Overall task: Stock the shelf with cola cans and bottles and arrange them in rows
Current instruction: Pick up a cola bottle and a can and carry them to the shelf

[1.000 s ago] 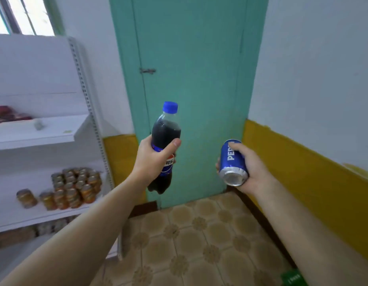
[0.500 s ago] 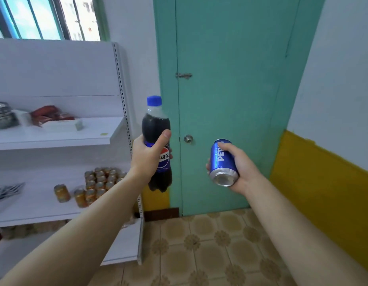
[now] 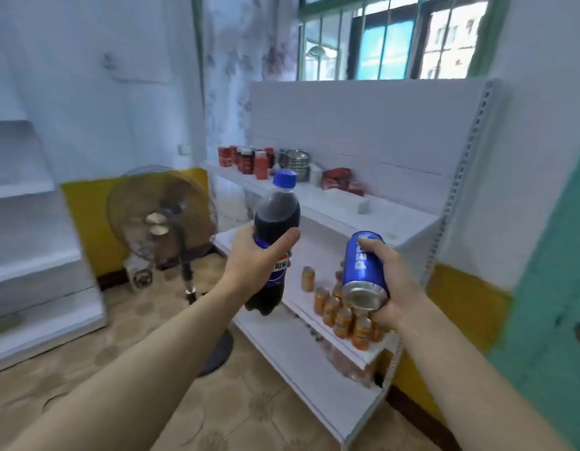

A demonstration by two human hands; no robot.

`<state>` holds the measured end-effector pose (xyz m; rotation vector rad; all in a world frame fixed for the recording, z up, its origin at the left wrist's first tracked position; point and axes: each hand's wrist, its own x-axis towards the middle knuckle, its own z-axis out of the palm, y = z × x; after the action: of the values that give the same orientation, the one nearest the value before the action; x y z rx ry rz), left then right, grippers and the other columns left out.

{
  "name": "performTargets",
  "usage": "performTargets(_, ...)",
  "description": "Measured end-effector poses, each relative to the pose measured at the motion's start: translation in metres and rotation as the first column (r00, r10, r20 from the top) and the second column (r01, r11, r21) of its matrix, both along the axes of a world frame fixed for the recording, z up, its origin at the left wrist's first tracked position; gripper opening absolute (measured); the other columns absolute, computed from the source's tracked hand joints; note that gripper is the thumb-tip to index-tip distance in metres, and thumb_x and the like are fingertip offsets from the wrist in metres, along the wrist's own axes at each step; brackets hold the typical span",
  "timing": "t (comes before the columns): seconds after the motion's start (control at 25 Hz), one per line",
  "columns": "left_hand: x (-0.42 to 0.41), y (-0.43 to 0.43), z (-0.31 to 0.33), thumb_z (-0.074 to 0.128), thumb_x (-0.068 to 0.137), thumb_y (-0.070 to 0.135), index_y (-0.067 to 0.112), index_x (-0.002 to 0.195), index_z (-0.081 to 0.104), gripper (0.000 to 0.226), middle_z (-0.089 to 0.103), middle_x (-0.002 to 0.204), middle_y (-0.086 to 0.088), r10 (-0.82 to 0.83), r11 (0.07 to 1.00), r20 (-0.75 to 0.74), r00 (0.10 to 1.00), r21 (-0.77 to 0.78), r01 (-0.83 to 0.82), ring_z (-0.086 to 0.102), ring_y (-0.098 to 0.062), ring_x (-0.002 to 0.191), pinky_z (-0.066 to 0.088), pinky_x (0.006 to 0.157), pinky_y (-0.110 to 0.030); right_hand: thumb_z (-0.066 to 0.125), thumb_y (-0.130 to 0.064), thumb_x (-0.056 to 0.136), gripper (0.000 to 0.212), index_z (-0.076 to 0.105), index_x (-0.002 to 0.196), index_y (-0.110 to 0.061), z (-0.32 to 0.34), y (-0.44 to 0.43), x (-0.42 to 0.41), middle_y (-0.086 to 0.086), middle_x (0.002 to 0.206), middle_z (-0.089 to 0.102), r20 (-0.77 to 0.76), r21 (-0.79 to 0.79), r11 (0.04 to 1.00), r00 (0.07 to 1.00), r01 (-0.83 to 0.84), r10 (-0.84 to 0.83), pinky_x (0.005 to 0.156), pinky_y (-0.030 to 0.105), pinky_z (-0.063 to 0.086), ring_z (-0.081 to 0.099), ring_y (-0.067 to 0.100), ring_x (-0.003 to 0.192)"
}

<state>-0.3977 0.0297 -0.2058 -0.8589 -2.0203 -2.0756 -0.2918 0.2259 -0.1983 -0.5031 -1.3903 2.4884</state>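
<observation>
My left hand (image 3: 256,262) grips a dark cola bottle (image 3: 275,219) with a blue cap, held upright in front of the white shelf unit (image 3: 409,222). My right hand (image 3: 396,288) holds a blue cola can (image 3: 363,265) tilted, its silver end facing me. Both are held in the air at the height of the middle shelf board (image 3: 301,304), in front of it. Several small orange cans (image 3: 340,315) stand in a cluster on that board, just behind the blue can.
The top board carries red jars (image 3: 249,159), stacked metal bowls (image 3: 296,159) and red packets (image 3: 342,180). A standing fan (image 3: 161,216) is on the tiled floor at left, beside another white shelf (image 3: 28,265). A teal door (image 3: 555,320) is at right.
The view has swung left from the teal door to the shelf unit, which now faces me. Both hands still hold the bottle and the can in much the same pose.
</observation>
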Motion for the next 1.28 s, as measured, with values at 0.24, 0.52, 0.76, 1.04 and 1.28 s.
performTargets(0.24, 0.0, -0.181, -0.013, 0.078, 0.072, 0.05, 0.009, 0.094, 0.064, 0.048, 0.068, 0.074, -0.014, 0.439, 0.896, 0.038, 0.898, 0.054, -0.441, 0.067, -0.03, 0.064, 0.057, 0.062, -0.039, 0.071, -0.029, 0.087, 0.033, 0.057, 0.106, -0.005, -0.009, -0.157, -0.105, 0.012, 0.072, 0.061, -0.038, 0.018, 0.884, 0.883, -0.467, 0.467, 0.055, 0.033, 0.056, 0.063, 0.028, 0.06)
performTargets(0.52, -0.032, -0.257, -0.018, 0.076, 0.069, 0.052, 0.009, 0.096, 0.063, 0.052, 0.069, 0.074, -0.012, 0.551, 0.831, 0.02, 0.834, 0.072, -0.551, 0.068, -0.028, 0.063, 0.058, 0.06, -0.034, 0.081, -0.033, 0.071, 0.063, 0.057, 0.12, -0.002, -0.017, -0.222, -0.158, 0.017, 0.084, 0.066, -0.09, 0.034, 0.858, 0.853, -0.513, 0.514, 0.063, 0.04, 0.058, 0.068, 0.034, 0.07)
performTargets(0.76, -0.079, -0.265, -0.013, 0.074, 0.072, 0.051, 0.005, 0.099, 0.062, 0.055, 0.069, 0.074, -0.011, 0.583, 0.811, -0.007, 0.812, 0.059, -0.582, 0.068, -0.029, 0.065, 0.058, 0.064, -0.036, 0.076, -0.032, 0.082, 0.051, 0.059, 0.12, -0.003, -0.017, -0.238, -0.23, 0.015, 0.086, 0.07, -0.075, 0.025, 0.788, 0.785, -0.615, 0.615, 0.067, 0.038, 0.058, 0.069, 0.03, 0.071)
performTargets(1.04, -0.095, -0.315, -0.011, 0.075, 0.073, 0.047, 0.005, 0.096, 0.064, 0.05, 0.069, 0.074, -0.013, 0.843, 0.537, -0.015, 0.538, 0.073, -0.84, 0.068, -0.029, 0.065, 0.058, 0.062, -0.035, 0.076, -0.034, 0.082, 0.056, 0.057, 0.127, -0.006, -0.017, -0.322, -0.317, 0.016, 0.093, 0.071, -0.039, 0.093, 0.485, 0.484, -0.869, 0.874, 0.071, 0.041, 0.058, 0.072, 0.032, 0.075)
performTargets(1.28, -0.1, -0.359, -0.02, 0.078, 0.071, 0.051, 0.007, 0.094, 0.066, 0.051, 0.069, 0.073, -0.016, 0.973, 0.219, 0.055, 0.226, 0.114, -0.969, 0.069, -0.03, 0.063, 0.056, 0.061, -0.038, 0.075, -0.032, 0.084, 0.045, 0.058, 0.119, -0.01, -0.01, -0.381, -0.377, 0.015, 0.087, 0.072, -0.017, 0.103, 0.245, 0.245, -0.964, 0.969, 0.071, 0.041, 0.058, 0.072, 0.03, 0.072)
